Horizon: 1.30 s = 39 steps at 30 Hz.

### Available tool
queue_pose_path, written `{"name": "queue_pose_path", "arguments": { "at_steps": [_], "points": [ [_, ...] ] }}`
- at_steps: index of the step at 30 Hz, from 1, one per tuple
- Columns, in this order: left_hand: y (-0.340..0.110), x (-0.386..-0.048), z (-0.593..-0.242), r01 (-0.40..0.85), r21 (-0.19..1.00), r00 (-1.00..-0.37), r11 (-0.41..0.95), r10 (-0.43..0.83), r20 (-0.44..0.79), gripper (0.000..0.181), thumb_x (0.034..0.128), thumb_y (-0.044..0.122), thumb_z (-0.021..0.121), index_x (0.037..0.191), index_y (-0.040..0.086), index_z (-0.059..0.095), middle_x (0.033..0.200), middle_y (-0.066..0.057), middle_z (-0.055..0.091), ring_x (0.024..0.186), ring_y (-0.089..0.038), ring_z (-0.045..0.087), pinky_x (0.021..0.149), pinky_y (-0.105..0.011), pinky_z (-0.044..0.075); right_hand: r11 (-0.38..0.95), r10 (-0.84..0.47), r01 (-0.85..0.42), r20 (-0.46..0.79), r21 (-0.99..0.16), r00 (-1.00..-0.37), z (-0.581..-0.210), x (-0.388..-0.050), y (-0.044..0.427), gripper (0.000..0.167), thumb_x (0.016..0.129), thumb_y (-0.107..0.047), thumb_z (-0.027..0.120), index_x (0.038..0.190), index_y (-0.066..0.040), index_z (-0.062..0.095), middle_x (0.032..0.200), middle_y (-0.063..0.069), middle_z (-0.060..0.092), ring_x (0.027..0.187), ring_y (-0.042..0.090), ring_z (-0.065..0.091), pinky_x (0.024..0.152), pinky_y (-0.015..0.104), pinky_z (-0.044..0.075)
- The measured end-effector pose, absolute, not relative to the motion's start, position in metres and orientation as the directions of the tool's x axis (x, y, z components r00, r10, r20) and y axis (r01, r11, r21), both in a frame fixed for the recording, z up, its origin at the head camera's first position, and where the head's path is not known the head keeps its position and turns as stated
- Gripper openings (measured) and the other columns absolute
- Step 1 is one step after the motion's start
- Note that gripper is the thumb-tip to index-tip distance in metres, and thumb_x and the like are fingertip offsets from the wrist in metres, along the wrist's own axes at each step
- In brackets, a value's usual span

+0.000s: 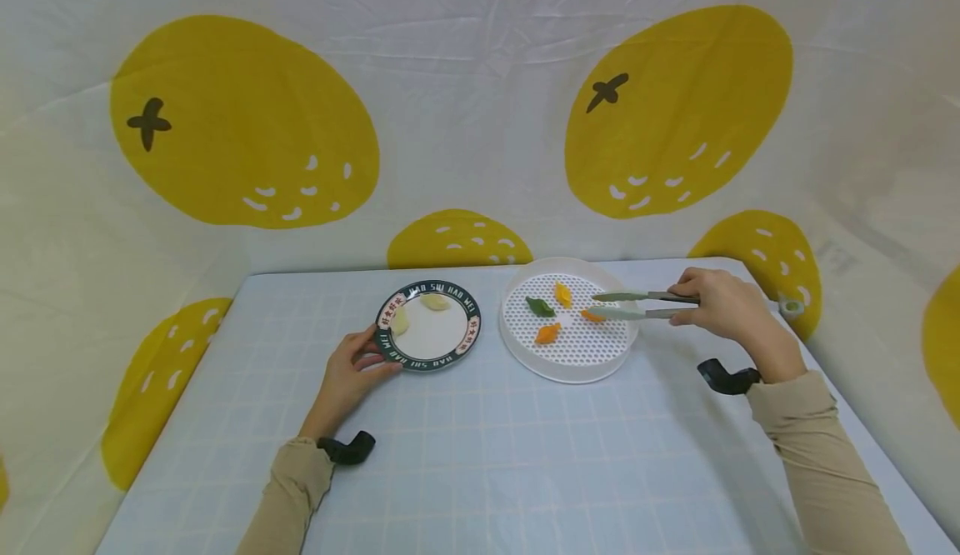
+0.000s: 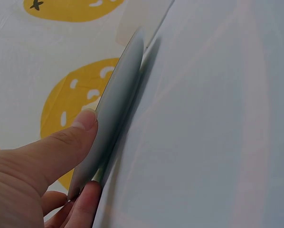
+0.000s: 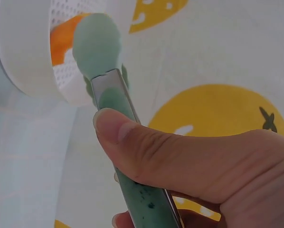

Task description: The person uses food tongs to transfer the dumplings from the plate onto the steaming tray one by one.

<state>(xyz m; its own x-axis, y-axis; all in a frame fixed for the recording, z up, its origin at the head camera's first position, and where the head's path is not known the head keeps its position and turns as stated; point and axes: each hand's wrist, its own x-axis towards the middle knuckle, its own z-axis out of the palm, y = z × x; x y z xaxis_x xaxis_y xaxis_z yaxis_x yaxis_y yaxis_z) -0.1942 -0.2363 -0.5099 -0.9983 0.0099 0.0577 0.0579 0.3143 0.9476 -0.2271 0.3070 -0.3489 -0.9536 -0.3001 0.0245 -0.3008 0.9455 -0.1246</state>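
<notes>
A round plate point(image 1: 430, 340) with a dark lettered rim carries two pale dumpling-shaped pieces point(image 1: 435, 302). My left hand point(image 1: 352, 369) grips its left rim, thumb point(image 2: 86, 119) on the upper side and fingers beneath, as the left wrist view shows. In my right hand point(image 1: 723, 309) is a pair of green-tipped tongs point(image 1: 622, 313). Their tips are apart, around or beside an orange dumpling-shaped piece point(image 1: 593, 316) at the right of the white perforated tray point(image 1: 570, 372); I cannot tell whether they touch it. Also on this tray lie a green piece point(image 1: 540, 307), a yellow piece point(image 1: 563, 294) and another orange piece point(image 1: 547, 334).
Plate and tray stand side by side towards the back of a table point(image 1: 480, 472) with a pale blue checked cover. Behind and beside it hangs a white cloth point(image 1: 465, 122) printed with large yellow fruit shapes. A black strap point(image 1: 347, 448) is on each wrist.
</notes>
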Motion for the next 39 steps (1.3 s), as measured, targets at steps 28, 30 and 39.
{"name": "queue_pose_path", "arguments": {
  "at_steps": [28, 30, 39],
  "points": [
    [-0.236, -0.194, -0.511, 0.061, 0.948, -0.998, 0.313, 0.009, 0.061, 0.094, 0.0761, 0.026, 0.088, 0.153, 0.008, 0.037, 0.130, -0.011, 0.046, 0.115, -0.025, 0.055, 0.096, -0.017, 0.053, 0.844, -0.147, -0.276, 0.297, -0.460, -0.944, -0.365, -0.209, 0.194, 0.050, 0.079, -0.020, 0.085, 0.121, 0.004, 0.069, 0.107, 0.014, 0.066, 0.085, 0.028, 0.057, 0.060, 0.030, 0.045],
    [-0.236, -0.194, -0.510, 0.065, 0.948, -0.998, 0.310, 0.013, 0.064, 0.093, 0.0771, 0.025, 0.087, 0.153, 0.008, 0.036, 0.131, -0.012, 0.046, 0.115, -0.025, 0.055, 0.097, -0.018, 0.053, 0.828, -0.145, -0.288, 0.312, -0.481, -0.939, -0.369, -0.211, 0.180, 0.051, 0.078, -0.021, 0.087, 0.119, 0.003, 0.070, 0.107, 0.013, 0.066, 0.085, 0.028, 0.059, 0.060, 0.030, 0.046],
    [-0.237, -0.195, -0.510, 0.072, 0.952, -0.997, 0.298, 0.024, 0.068, 0.093, 0.0780, 0.025, 0.087, 0.153, 0.007, 0.035, 0.132, -0.013, 0.046, 0.117, -0.027, 0.055, 0.098, -0.019, 0.052, 0.772, -0.152, -0.273, 0.250, -0.574, -0.956, -0.379, -0.228, 0.122, 0.046, 0.078, -0.023, 0.086, 0.117, -0.003, 0.073, 0.103, 0.009, 0.065, 0.081, 0.024, 0.056, 0.060, 0.030, 0.045]
  ]
}}
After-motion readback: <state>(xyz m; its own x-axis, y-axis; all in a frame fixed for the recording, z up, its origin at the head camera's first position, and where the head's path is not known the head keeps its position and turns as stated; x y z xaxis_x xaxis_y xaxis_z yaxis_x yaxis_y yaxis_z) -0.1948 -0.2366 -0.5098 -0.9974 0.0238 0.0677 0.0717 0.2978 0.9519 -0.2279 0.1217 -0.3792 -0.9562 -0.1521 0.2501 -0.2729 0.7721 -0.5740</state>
